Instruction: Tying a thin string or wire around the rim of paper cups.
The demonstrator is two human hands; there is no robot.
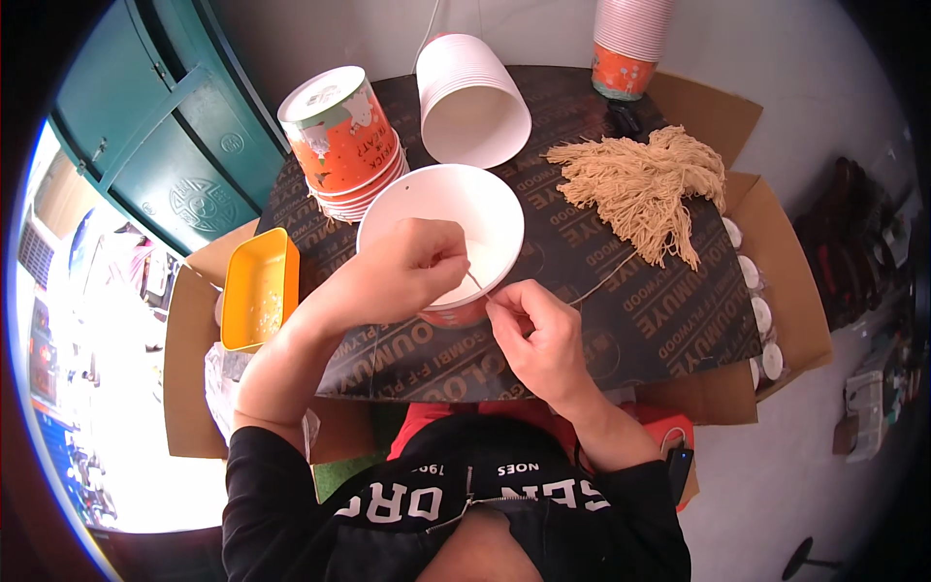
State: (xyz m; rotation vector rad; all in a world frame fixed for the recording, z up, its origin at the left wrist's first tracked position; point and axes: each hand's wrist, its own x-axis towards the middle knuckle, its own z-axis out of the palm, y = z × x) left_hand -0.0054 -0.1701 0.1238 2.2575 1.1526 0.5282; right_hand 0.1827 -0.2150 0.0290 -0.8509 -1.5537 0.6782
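Note:
A white-lined paper bucket (pixel 497 211) stands upright at the near middle of the table, its mouth tipped a little toward me. My left hand (pixel 412 274) reaches over its mouth, fingers closed in a pinch, with a short length of cord running from them toward the near rim. Outside that rim, my right hand (pixel 535 335) pinches the cord close to the bucket wall; the fingertips partly hide it. From the right hand a thin tan cord (pixel 609 279) trails across the table toward a loose bundle of tan cords (pixel 652 184).
Upside-down orange printed buckets (pixel 341 145) are stacked at left. Nested white buckets (pixel 475 121) lie at the back, and another stack (pixel 628 53) stands at far right. A yellow tray (pixel 260 291) sits at the left edge. Open cardboard boxes (pixel 784 262) flank the dark table (pixel 669 320).

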